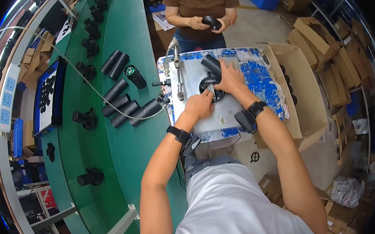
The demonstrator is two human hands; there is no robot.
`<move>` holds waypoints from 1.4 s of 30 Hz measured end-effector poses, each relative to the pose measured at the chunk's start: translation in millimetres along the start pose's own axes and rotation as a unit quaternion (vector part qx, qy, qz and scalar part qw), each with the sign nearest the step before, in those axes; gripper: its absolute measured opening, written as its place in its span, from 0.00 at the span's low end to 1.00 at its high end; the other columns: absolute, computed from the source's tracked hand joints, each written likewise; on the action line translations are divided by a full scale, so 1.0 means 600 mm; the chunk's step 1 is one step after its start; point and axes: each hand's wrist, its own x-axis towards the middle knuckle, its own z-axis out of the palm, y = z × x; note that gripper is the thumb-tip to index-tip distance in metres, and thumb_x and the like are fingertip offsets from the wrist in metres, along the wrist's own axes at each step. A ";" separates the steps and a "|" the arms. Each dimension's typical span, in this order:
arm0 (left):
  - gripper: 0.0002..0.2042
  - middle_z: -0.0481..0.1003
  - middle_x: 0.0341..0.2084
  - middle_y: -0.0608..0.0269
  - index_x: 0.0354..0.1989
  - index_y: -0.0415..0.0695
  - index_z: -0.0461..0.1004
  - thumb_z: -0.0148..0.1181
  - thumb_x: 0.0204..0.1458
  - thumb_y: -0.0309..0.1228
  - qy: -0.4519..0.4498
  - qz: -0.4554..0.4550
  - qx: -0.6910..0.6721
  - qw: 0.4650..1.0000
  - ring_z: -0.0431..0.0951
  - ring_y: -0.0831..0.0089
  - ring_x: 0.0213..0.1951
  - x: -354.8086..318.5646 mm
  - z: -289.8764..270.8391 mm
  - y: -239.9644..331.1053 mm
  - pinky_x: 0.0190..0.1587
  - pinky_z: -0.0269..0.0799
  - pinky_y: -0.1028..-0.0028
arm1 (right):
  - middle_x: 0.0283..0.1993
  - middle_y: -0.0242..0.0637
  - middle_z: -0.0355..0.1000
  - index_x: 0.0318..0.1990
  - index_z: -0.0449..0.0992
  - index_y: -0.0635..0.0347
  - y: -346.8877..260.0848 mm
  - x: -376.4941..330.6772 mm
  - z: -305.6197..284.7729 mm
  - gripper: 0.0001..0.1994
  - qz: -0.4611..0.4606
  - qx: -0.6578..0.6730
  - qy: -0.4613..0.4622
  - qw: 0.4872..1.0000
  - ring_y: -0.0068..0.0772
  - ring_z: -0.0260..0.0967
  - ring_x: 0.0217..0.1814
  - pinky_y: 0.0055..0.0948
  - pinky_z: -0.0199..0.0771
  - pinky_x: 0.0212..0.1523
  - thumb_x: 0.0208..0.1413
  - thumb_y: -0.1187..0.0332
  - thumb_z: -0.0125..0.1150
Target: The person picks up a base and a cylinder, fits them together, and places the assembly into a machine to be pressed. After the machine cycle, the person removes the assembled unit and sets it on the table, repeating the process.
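Note:
My right hand (229,77) grips a black cylindrical housing (212,64) that stands tilted on a round black part (207,87) on the small work table (254,74). With fingers pinched, my left hand (198,106) presses at the round part's near rim; what it pinches is too small to tell. Both wrists wear black bands with devices.
A green conveyor (123,135) at my left carries several black cylinders (125,108) and mounts (85,119). A metal tool with a hose (178,73) lies on the table's left. An open carton (300,90) stands right. A person in a brown shirt (200,1) opposite holds a black part (212,22).

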 end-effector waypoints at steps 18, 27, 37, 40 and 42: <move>0.10 0.76 0.32 0.55 0.34 0.42 0.72 0.55 0.55 0.37 0.069 0.057 -0.019 0.996 0.79 0.54 0.32 0.008 0.020 -0.030 0.34 0.76 0.57 | 0.51 0.50 0.69 0.59 0.59 0.48 -0.022 0.043 0.013 0.43 0.035 -0.021 0.009 0.999 0.58 0.71 0.52 0.47 0.74 0.49 0.30 0.63 0.75; 0.19 0.74 0.46 0.53 0.52 0.42 0.68 0.58 0.53 0.35 0.195 -0.015 -0.137 0.971 0.79 0.57 0.31 -0.041 -0.006 0.025 0.33 0.76 0.63 | 0.45 0.44 0.74 0.52 0.69 0.60 0.049 -0.030 0.033 0.34 -0.011 0.270 0.198 0.942 0.46 0.75 0.43 0.37 0.74 0.44 0.38 0.56 0.76; 0.26 0.71 0.47 0.57 0.58 0.39 0.62 0.64 0.53 0.31 0.096 -0.081 -0.774 0.621 0.77 0.72 0.36 -0.081 -0.020 0.171 0.40 0.72 0.77 | 0.44 0.41 0.66 0.60 0.56 0.58 0.044 -0.152 -0.026 0.34 -0.177 0.873 0.027 0.453 0.38 0.65 0.49 0.39 0.61 0.59 0.49 0.56 0.64; 0.26 0.70 0.48 0.57 0.59 0.39 0.62 0.65 0.51 0.24 0.306 -0.074 -0.372 0.873 0.77 0.72 0.40 -0.102 -0.045 0.160 0.43 0.72 0.77 | 0.47 0.36 0.62 0.60 0.56 0.56 0.059 -0.156 -0.058 0.34 -0.194 0.902 0.039 0.384 0.37 0.61 0.50 0.41 0.58 0.61 0.49 0.57 0.66; 0.27 0.69 0.49 0.57 0.58 0.40 0.62 0.65 0.50 0.21 0.317 -0.067 -0.370 0.871 0.76 0.72 0.45 -0.108 -0.058 0.158 0.45 0.73 0.75 | 0.45 0.33 0.60 0.56 0.57 0.53 0.061 -0.164 -0.064 0.32 -0.178 0.907 0.063 0.376 0.33 0.60 0.50 0.40 0.57 0.62 0.47 0.57 0.67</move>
